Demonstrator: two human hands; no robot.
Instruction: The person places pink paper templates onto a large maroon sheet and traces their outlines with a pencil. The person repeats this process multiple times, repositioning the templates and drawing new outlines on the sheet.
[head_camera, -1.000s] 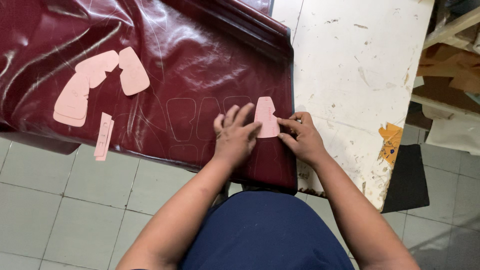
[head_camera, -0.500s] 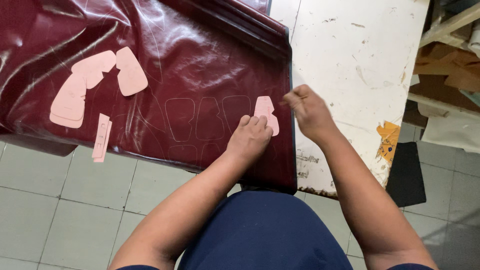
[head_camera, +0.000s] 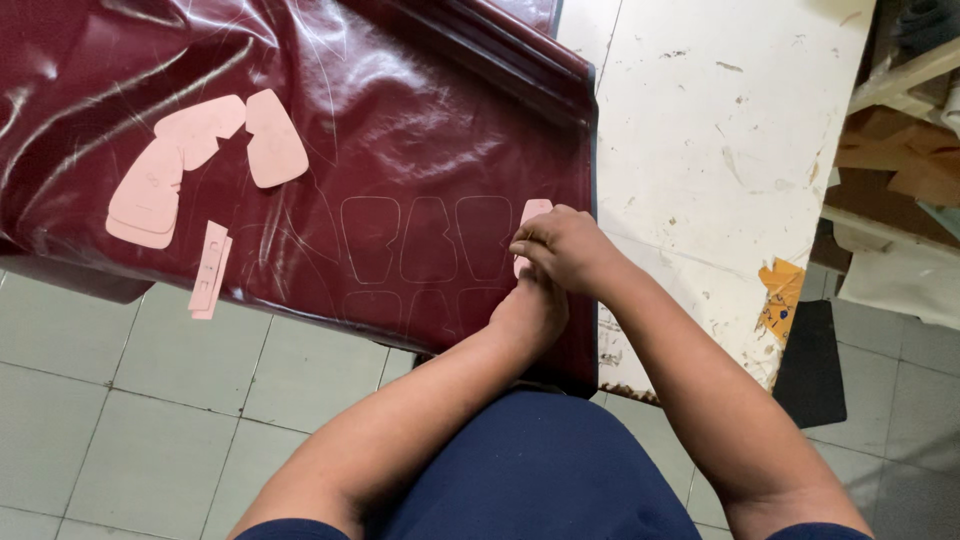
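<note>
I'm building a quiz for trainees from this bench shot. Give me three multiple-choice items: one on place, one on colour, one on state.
1. Where does the small pink paper template under the hands lie?
A. sheet's right edge
B. floor
C. white table

2. What colour is the glossy leather sheet?
A. black
B. dark red
C. green

3. How are the right hand and left hand placed?
A. far apart
B. right over left
C. both raised

Answers: 1 A, it sits by the sheet's right border; 2 B, shiny maroon surface; 3 B, right hand overlaps the left.
</note>
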